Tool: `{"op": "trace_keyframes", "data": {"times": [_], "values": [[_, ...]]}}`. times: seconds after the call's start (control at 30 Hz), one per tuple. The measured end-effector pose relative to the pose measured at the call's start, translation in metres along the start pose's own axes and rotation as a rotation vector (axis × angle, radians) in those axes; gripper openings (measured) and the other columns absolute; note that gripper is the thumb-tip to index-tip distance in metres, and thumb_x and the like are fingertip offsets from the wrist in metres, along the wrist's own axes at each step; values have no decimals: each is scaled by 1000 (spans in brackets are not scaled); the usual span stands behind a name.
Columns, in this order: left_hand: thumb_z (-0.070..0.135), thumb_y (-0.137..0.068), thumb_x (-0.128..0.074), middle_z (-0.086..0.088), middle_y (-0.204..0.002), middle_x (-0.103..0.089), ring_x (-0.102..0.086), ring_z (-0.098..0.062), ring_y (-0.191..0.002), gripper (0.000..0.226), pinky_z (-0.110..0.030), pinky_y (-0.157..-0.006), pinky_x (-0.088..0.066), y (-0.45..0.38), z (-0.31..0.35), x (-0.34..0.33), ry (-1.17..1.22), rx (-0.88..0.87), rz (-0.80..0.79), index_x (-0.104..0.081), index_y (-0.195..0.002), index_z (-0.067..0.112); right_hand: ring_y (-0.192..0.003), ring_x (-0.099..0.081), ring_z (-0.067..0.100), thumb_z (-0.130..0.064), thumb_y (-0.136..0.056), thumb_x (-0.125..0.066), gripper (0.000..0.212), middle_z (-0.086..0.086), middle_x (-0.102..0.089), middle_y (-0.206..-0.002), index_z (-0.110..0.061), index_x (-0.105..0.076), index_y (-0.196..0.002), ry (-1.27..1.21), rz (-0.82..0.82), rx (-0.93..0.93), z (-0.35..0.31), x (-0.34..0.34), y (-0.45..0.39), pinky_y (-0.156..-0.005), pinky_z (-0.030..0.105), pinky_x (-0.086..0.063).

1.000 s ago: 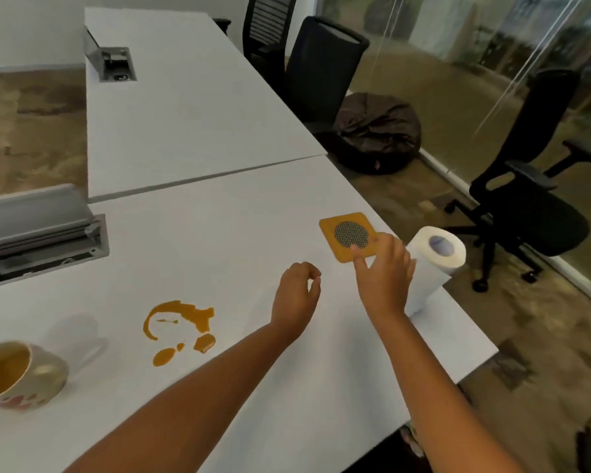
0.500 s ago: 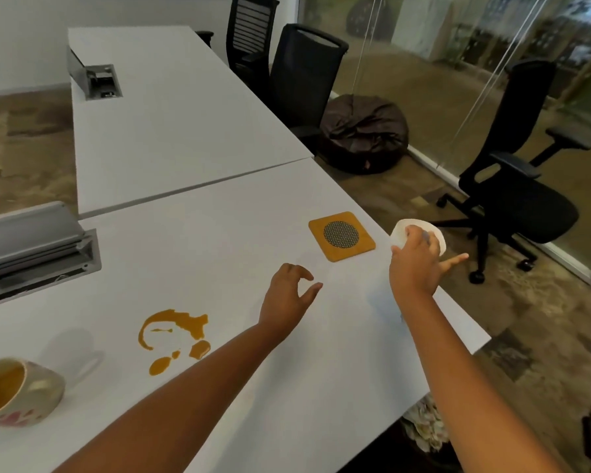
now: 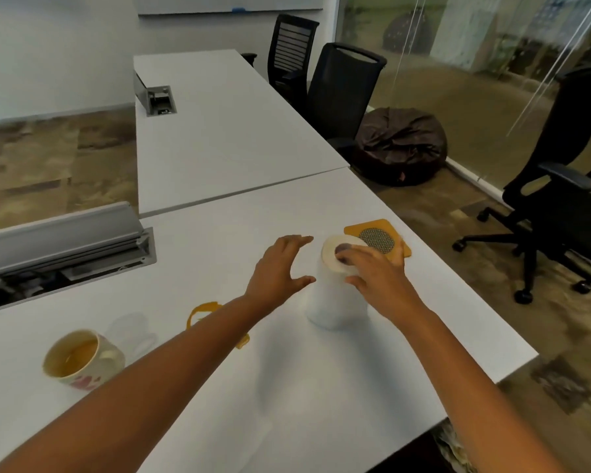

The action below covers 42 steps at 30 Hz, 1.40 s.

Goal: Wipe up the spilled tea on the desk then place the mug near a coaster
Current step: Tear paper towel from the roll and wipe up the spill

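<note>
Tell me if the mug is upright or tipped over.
Upright. The mug stands on the desk with its mouth up, tea visible inside.

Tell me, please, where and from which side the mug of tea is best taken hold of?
Grip the mug round its body from the near left side, fingers wrapping the wall below the rim. It stands upright with tea inside, so keep it level. Its handle is not clearly visible, and the left forearm crosses its right side.

The counter [image 3: 321,387] is plain white. The paper towel roll [image 3: 335,302] is white too. The coaster [image 3: 354,230] is mustard orange with a dark dotted mesh circle. The mug [image 3: 82,361] is cream with pink-red markings, its tea amber like the spill [image 3: 202,308]. The chairs [image 3: 560,206] are black.
</note>
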State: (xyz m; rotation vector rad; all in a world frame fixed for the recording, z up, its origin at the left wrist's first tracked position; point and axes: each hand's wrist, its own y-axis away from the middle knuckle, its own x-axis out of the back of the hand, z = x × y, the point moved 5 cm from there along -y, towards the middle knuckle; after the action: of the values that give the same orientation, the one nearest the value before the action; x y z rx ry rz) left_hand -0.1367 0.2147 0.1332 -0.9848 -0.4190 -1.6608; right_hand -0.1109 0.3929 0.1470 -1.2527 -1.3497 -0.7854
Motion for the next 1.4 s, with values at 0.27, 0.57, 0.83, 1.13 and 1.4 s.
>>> {"op": "trace_keyframes", "data": {"times": [0.27,0.57,0.83,1.13,1.4], "values": [[29,-71,-75,-7,-148,-31,-44,-27,-124,72,-36,-98,-40,5,-2,-2,-350,-254,-144,-38,-134,30,-134,-35,15,-26,-85,-64,53,-4,-45,-139,-29,-41,-133,-239,31,145,-17,-1,1,-118,40,-10],[34,-76,-70,-7,-144,-37,-37,-30,-127,58,-42,-102,-34,-6,8,-1,-456,-264,-104,-46,-128,24,-102,-53,0,-25,-78,-71,70,-3,-62,-113,-32,-34,-137,-711,-33,-255,11,-17,13,-99,33,-44],[46,-70,-71,-8,-129,-45,-37,-28,-120,62,-40,-98,-32,-12,15,-10,-482,-269,-87,-50,-123,19,-124,-45,14,-41,-70,-76,80,-3,-43,-140,-37,-32,-136,-589,32,-234,16,-23,18,-110,52,-27],[49,-71,-69,-6,-133,-45,-33,-27,-125,63,-42,-101,-28,-20,16,-7,-488,-278,-132,-52,-124,19,-138,-29,21,-44,-76,-69,29,-1,-40,-145,-25,-63,-97,-377,73,-157,18,-23,22,-113,53,0],[36,-69,-75,-6,-142,-38,-29,-30,-132,65,-47,-105,-24,-20,6,5,-529,-317,-168,-49,-127,23,-138,-29,20,-38,-77,-70,18,-1,-40,-145,-22,-66,-84,-462,131,-273,49,-9,30,-113,56,3]]}}
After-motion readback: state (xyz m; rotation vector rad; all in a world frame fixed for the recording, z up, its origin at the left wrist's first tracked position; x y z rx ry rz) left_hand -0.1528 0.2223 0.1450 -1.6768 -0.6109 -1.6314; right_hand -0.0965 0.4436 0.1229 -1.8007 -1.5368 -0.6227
